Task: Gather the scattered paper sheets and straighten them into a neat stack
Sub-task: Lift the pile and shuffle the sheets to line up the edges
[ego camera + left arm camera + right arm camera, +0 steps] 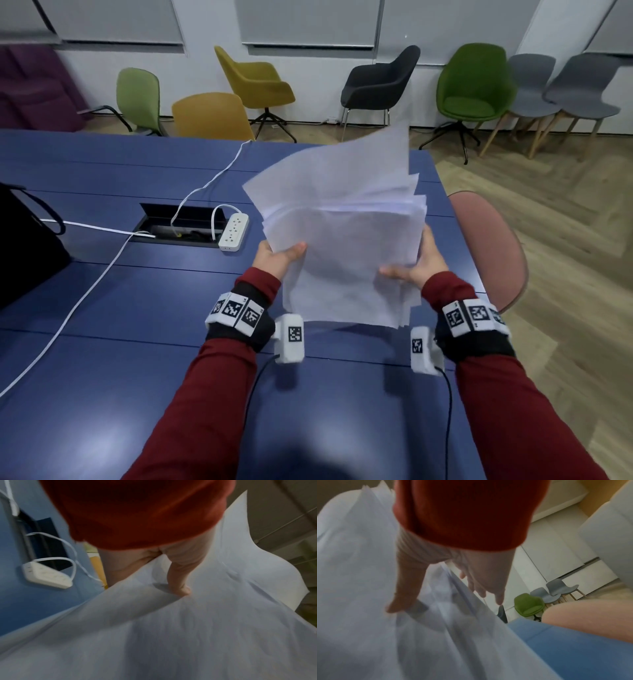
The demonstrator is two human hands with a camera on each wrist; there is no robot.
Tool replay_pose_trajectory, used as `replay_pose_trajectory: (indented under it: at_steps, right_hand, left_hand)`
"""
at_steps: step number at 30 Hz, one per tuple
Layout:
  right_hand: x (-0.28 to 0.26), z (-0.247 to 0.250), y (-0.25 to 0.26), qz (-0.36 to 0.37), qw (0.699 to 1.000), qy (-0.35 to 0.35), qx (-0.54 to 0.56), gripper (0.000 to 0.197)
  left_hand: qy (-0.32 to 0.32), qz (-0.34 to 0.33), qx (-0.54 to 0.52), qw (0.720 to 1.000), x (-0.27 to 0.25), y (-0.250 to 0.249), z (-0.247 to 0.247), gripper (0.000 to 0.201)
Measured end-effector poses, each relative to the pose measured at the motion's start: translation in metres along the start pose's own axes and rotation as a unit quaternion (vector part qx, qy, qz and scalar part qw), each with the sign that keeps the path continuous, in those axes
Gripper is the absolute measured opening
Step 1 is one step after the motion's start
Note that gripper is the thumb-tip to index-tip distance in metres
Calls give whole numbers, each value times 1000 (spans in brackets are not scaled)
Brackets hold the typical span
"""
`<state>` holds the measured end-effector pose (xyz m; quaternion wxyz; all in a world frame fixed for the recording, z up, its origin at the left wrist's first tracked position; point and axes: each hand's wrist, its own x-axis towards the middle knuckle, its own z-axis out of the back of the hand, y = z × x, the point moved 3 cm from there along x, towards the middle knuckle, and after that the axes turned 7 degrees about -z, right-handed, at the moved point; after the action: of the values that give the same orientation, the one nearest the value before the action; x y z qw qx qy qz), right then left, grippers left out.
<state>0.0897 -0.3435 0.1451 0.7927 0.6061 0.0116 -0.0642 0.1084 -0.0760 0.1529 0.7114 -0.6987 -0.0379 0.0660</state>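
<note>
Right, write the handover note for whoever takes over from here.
Left hand: holds the left edge of the paper sheets, thumb on top.
Right hand: holds the right edge, thumb on top, fingers behind.
Sheets: all gathered in one bundle, held up over the blue table; no loose sheet shows on it.
Done: gathering.
Left: squaring. The top edges are fanned and uneven, and the bottom edges are staggered too. Probably tap the bundle on the table, then lay it flat.

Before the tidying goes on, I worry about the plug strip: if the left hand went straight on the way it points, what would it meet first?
Probably nothing: the left hand, holding the papers, points across bare blue table; the plug strip seems left of that line, though depth is unclear.
</note>
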Motion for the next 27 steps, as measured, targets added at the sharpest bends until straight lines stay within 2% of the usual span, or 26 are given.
replay_pose_trajectory:
  at_steps: [2, 3, 5, 7, 10, 14, 16, 19, 20, 22, 24, 27]
  right_hand:
    - [-2, 9, 23, 16, 999, -10, 40, 60]
    - [-3, 13, 34, 30, 998, -17, 55, 45]
    - [-5, 18, 51, 67, 993, -54, 83, 28]
    - [-6, 18, 56, 102, 983, -123, 92, 25]
    - [-10, 7, 54, 125, 966, -208, 95, 18]
    - [-12, -17, 33, 95, 977, -185, 53, 11]
    - [-11, -25, 9, 34, 984, -174, 28, 16]
    - [-11, -35, -37, -97, 985, -144, 9, 29]
    - [-11, -37, -46, -117, 984, -132, 10, 31]
    - [-12, -40, -51, -129, 983, -126, 29, 28]
    - [-12, -39, -44, -134, 979, -144, 53, 15]
    - [-10, -34, -29, -90, 978, -163, 89, 18]
  left_hand:
    - [8, -18, -15, 1000, 3, -19, 2, 51]
    - [14, -30, -13, 999, 5, -29, 4, 50]
    - [36, -73, -14, 997, 6, -47, 4, 25]
    - [30, -120, -4, 992, 3, -66, 0, 20]
    - [7, -163, 10, 987, 0, -74, -12, 24]
    - [-22, -161, 1, 987, -6, -57, -27, 20]
    - [-28, -129, 7, 991, -10, -37, -30, 16]
    - [-13, -57, 14, 998, -16, -2, -30, 14]
    - [-6, -38, 14, 999, -18, 6, -29, 12]
    - [4, -14, 2, 1000, -20, 10, -29, 5]
    - [2, -1, -22, 1000, -23, 5, -30, 16]
    - [-56, -3, -91, 994, -21, -10, -29, 32]
